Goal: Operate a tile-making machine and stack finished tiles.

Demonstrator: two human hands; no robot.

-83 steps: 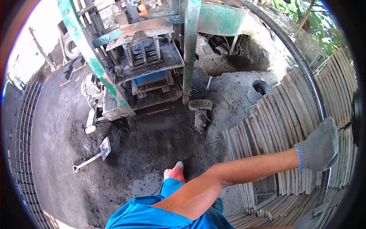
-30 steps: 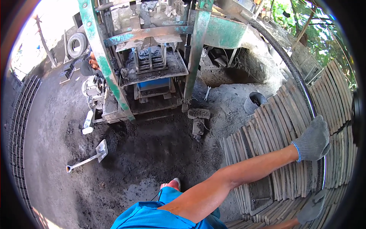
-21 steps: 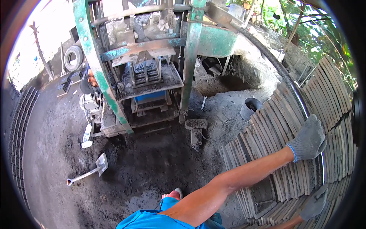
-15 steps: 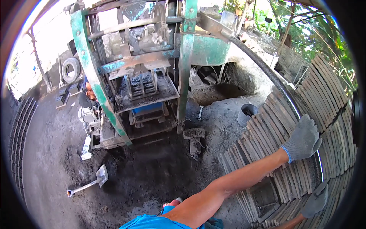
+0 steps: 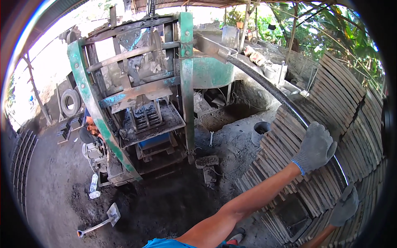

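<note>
My left hand (image 5: 313, 148), in a grey knit glove with a blue cuff, is wrapped round a long curved dark metal bar (image 5: 269, 87), crossing in from my lower middle. Below it at the right, my right hand (image 5: 345, 205), also gloved, grips the bar's lower end. The bar runs up to the top of a green and rusty steel press (image 5: 187, 82), which has a dirty metal table (image 5: 171, 124) with a slotted frame on it and a blue part beneath.
Tall stacks of boards (image 5: 335, 93) fill the right side. A shovel (image 5: 113, 214) lies on the dark floor. A co-worker (image 5: 92, 130) is bent behind the press's left post, by a motor (image 5: 93, 152). A bucket (image 5: 261, 133), a pit (image 5: 235, 109) and a wrench (image 5: 211, 138) are beyond.
My view has tilted up, showing more of the roof and trees. My gloved hands have shifted slightly leftward with the bar. The co-worker has come into sight at the left post.
</note>
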